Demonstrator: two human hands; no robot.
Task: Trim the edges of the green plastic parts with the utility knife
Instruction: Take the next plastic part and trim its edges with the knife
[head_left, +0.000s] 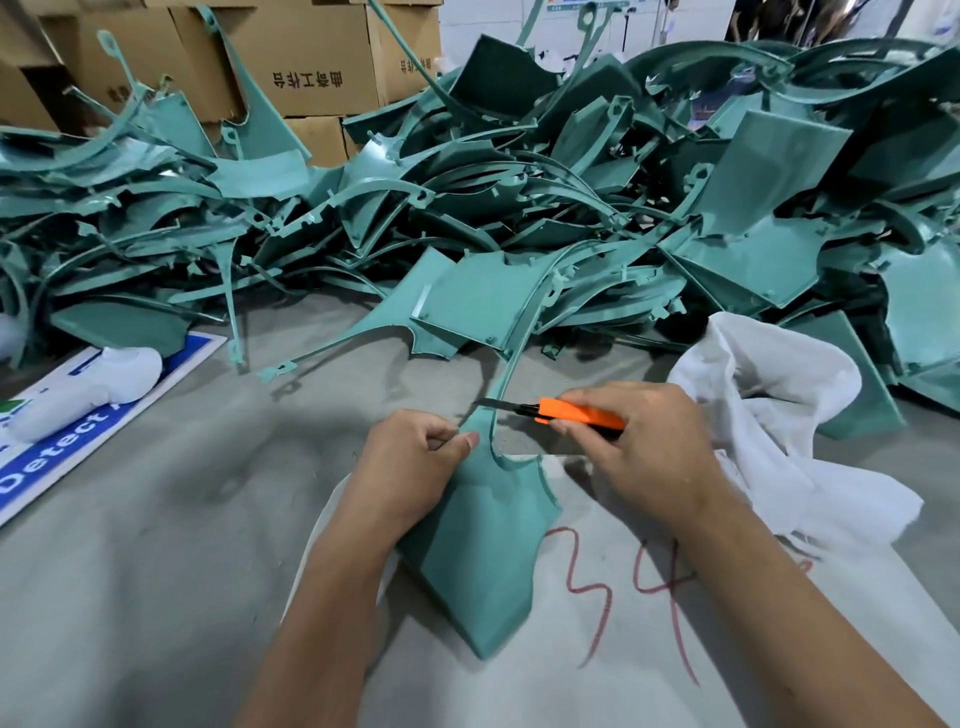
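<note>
Green plastic part (480, 551), one, pinched by the left hand (410, 467); right hand (644, 447) grips one orange utility knife (566, 413).

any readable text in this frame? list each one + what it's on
"Detect": white letters on the blue sign lying flat at the left; the word after it is cut off by a white object.
"34": red handwritten number on the grey sheet under the held green part.
Black Chinese characters on the cardboard boxes behind the pile: they appear upside down, and I cannot read them reliably.
Orange utility knife: no marking visible.
</note>
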